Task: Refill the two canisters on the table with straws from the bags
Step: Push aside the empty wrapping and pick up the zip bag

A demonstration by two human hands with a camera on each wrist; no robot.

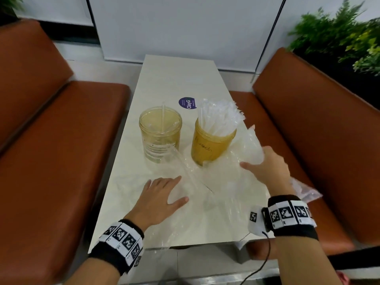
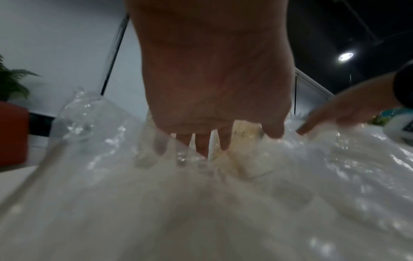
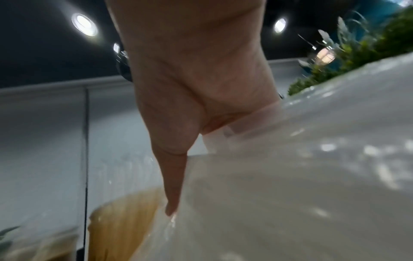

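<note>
I note the right canister packed with straws; the left canister, beside it on the counter, holds one. My left hand lies flat with fingers straight on the clear bag before the canisters; my right hand grips the bag's raised end.

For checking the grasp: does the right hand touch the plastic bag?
Touching. The head view shows the right hand gripping the plastic bag beside the full canister.

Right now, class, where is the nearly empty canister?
In the head view, the nearly empty canister stands mid-table, left of the full canister, beyond the left hand, holding one straw.
</note>
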